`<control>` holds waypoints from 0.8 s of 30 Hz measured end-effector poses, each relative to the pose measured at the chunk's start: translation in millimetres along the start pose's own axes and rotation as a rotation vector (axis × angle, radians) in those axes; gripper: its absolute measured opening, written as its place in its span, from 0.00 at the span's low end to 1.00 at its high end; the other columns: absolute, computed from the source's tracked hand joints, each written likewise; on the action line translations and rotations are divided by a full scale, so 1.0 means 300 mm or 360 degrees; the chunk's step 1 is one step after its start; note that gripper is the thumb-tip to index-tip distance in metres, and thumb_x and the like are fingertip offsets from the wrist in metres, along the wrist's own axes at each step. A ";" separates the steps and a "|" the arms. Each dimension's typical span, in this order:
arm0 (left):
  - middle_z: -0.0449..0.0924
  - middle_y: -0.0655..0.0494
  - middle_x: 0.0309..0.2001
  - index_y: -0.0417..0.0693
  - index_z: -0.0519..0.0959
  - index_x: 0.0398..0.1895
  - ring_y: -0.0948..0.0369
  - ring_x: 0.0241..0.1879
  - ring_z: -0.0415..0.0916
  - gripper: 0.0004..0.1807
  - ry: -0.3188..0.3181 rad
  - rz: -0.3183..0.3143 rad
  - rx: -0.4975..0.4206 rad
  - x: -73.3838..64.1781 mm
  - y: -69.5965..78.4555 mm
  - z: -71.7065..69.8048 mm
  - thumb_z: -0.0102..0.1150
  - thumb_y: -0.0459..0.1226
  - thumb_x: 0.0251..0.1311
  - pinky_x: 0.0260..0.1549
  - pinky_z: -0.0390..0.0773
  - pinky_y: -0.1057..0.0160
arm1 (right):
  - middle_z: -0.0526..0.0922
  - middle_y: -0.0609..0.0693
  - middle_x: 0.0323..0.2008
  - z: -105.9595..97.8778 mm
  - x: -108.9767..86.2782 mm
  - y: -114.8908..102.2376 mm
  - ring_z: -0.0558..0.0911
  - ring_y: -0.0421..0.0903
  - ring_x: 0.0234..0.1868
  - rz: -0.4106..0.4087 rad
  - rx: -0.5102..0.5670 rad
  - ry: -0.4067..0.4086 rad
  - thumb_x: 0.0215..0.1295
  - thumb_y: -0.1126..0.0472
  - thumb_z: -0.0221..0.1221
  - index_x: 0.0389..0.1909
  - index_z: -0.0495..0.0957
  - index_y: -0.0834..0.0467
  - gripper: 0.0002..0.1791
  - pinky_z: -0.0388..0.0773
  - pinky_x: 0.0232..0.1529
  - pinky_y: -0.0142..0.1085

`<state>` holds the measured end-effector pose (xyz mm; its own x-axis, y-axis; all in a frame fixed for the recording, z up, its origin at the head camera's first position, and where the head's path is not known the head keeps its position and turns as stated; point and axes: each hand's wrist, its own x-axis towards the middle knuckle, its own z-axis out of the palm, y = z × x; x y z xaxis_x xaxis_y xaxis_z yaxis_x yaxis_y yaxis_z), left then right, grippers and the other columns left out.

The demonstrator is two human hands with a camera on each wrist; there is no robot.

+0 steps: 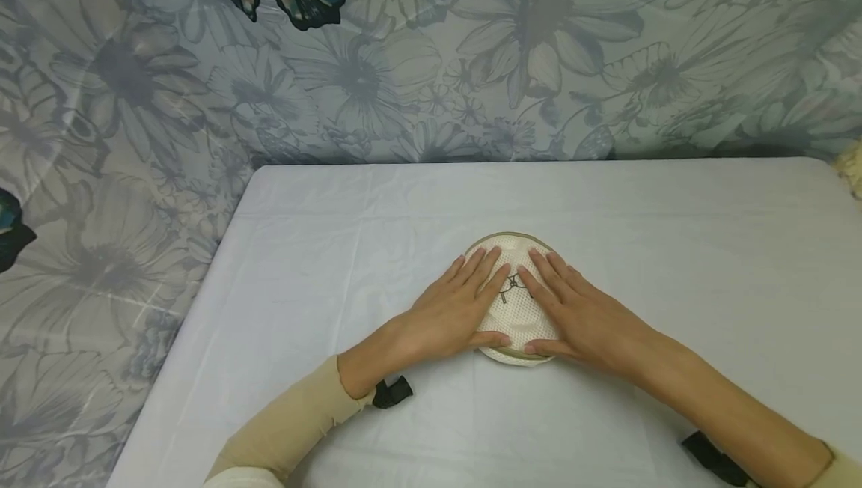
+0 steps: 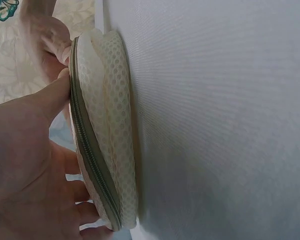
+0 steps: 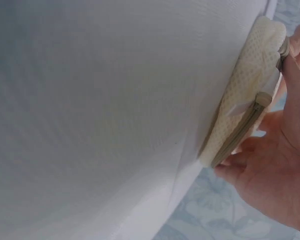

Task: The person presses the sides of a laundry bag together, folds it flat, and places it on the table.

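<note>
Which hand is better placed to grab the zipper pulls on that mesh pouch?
Probably the right hand: its index fingertip lies beside the dark zipper pulls atop the pouch. The left hand is nearly as close.

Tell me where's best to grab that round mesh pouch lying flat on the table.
Probably by its rim: the mesh pouch lies flat, a thin disc with a zipper seam around the edge. Come in from both sides, where the left hand and right hand already rest, thumbs under the near edge.
</note>
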<state>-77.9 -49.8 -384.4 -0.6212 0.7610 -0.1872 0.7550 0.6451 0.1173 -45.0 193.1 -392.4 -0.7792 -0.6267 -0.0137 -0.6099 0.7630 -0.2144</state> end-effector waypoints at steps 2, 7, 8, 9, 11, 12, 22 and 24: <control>0.28 0.41 0.79 0.42 0.42 0.80 0.47 0.78 0.28 0.54 -0.0020 -0.0005 0.0001 0.004 0.002 -0.001 0.43 0.68 0.65 0.74 0.38 0.49 | 0.42 0.64 0.78 -0.003 0.000 -0.001 0.47 0.65 0.76 0.0004 -0.0010 -0.0017 0.64 0.29 0.53 0.79 0.48 0.60 0.54 0.59 0.68 0.60; 0.28 0.40 0.79 0.42 0.41 0.80 0.46 0.77 0.28 0.54 -0.0067 -0.0025 0.0026 0.013 0.008 0.003 0.44 0.68 0.64 0.74 0.39 0.48 | 0.42 0.66 0.78 -0.011 0.003 -0.003 0.48 0.66 0.76 0.0014 -0.0033 -0.0072 0.65 0.29 0.52 0.78 0.49 0.62 0.54 0.59 0.68 0.60; 0.27 0.40 0.79 0.42 0.41 0.80 0.46 0.77 0.28 0.54 -0.0074 -0.0030 0.0039 0.015 0.010 0.005 0.44 0.68 0.64 0.74 0.39 0.48 | 0.42 0.66 0.78 -0.011 0.004 -0.003 0.48 0.66 0.76 0.0017 -0.0030 -0.0082 0.65 0.29 0.52 0.78 0.49 0.62 0.54 0.58 0.68 0.60; 0.27 0.40 0.79 0.42 0.41 0.80 0.46 0.77 0.28 0.54 -0.0081 -0.0035 0.0056 0.017 0.011 0.007 0.43 0.68 0.64 0.74 0.39 0.48 | 0.42 0.66 0.77 -0.010 0.005 -0.003 0.48 0.67 0.76 0.0017 -0.0032 -0.0088 0.65 0.29 0.52 0.78 0.49 0.62 0.54 0.58 0.68 0.60; 0.27 0.40 0.79 0.42 0.41 0.80 0.45 0.77 0.29 0.54 -0.0096 -0.0046 0.0084 0.021 0.015 0.007 0.42 0.68 0.64 0.74 0.39 0.48 | 0.42 0.66 0.77 -0.007 0.006 0.000 0.48 0.67 0.76 0.0019 -0.0037 -0.0099 0.64 0.29 0.52 0.78 0.48 0.62 0.55 0.58 0.68 0.61; 0.27 0.40 0.79 0.42 0.41 0.80 0.45 0.77 0.29 0.54 -0.0108 -0.0052 0.0097 0.024 0.018 0.007 0.42 0.68 0.64 0.74 0.39 0.48 | 0.42 0.67 0.77 -0.006 0.006 0.001 0.48 0.68 0.76 0.0019 -0.0042 -0.0097 0.64 0.29 0.52 0.78 0.49 0.62 0.55 0.58 0.68 0.61; 0.27 0.40 0.79 0.43 0.40 0.80 0.46 0.77 0.29 0.55 -0.0107 -0.0076 0.0081 0.015 0.020 0.004 0.43 0.68 0.64 0.74 0.39 0.48 | 0.44 0.66 0.77 -0.010 0.008 -0.005 0.49 0.66 0.76 0.0016 -0.0064 -0.0083 0.64 0.28 0.52 0.78 0.49 0.61 0.54 0.60 0.68 0.59; 0.28 0.40 0.79 0.42 0.41 0.80 0.46 0.77 0.29 0.55 -0.0060 -0.0060 0.0061 0.006 0.017 0.006 0.44 0.68 0.64 0.74 0.39 0.49 | 0.45 0.65 0.77 -0.015 0.007 -0.010 0.50 0.65 0.76 0.0018 -0.0071 -0.0059 0.64 0.28 0.52 0.78 0.50 0.60 0.54 0.60 0.69 0.58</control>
<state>-74.9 -45.3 -385.8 -0.6416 0.7325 -0.2276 0.7391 0.6697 0.0721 -45.5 190.4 -387.5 -0.7805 -0.6230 -0.0521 -0.6078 0.7757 -0.1702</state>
